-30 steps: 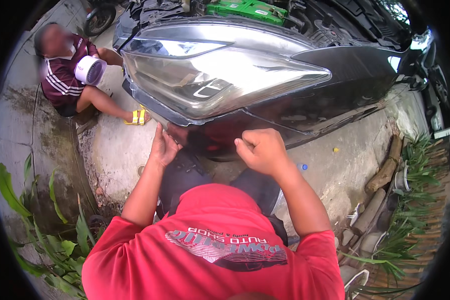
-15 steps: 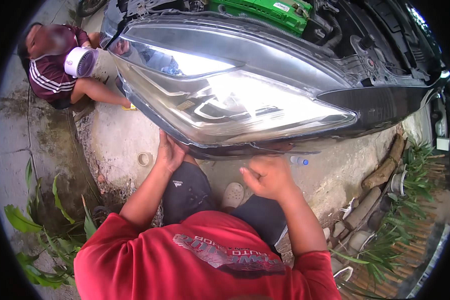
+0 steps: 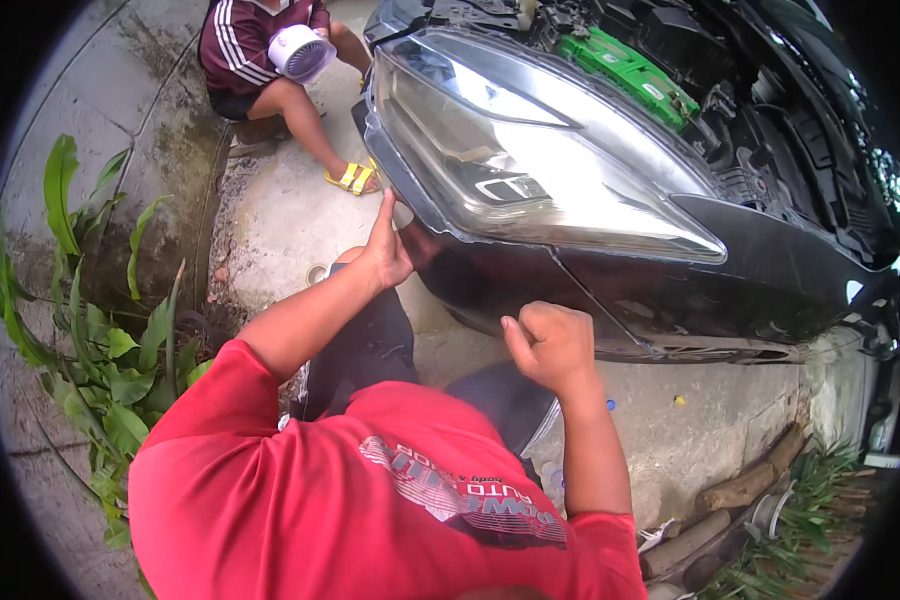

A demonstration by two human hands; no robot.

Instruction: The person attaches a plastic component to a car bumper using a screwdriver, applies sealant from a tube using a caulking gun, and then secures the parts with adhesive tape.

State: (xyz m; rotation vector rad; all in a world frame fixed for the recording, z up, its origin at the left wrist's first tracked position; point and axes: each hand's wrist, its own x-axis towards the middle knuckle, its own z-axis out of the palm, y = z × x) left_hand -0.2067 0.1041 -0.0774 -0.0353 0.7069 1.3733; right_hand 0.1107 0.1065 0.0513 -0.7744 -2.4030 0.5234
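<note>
In front of me is a dark car's front corner, with a large clear headlight [image 3: 530, 165] set in it. Below the lamp curves the glossy black bumper [image 3: 530, 285]. My left hand [image 3: 388, 250] lies against the bumper's left edge, its fingers stretched upward and holding nothing. Close to the lower part of the bumper, my right hand [image 3: 553, 345] is closed in a fist with the thumb pointing up and out. Nothing shows in that fist, and a narrow gap seems to lie between it and the bumper.
A green-topped battery [image 3: 630, 75] sits in the uncovered engine bay. At the upper left, a seated person in a maroon shirt [image 3: 235, 50] holds a small lilac fan [image 3: 300, 52]. Leafy plants [image 3: 120, 370] grow at left; logs [image 3: 750, 470] lie at lower right.
My view has shifted, so more of the bumper's face shows. My right fist has come back from under the bumper's lower edge. The left hand stays at the bumper's left edge.
</note>
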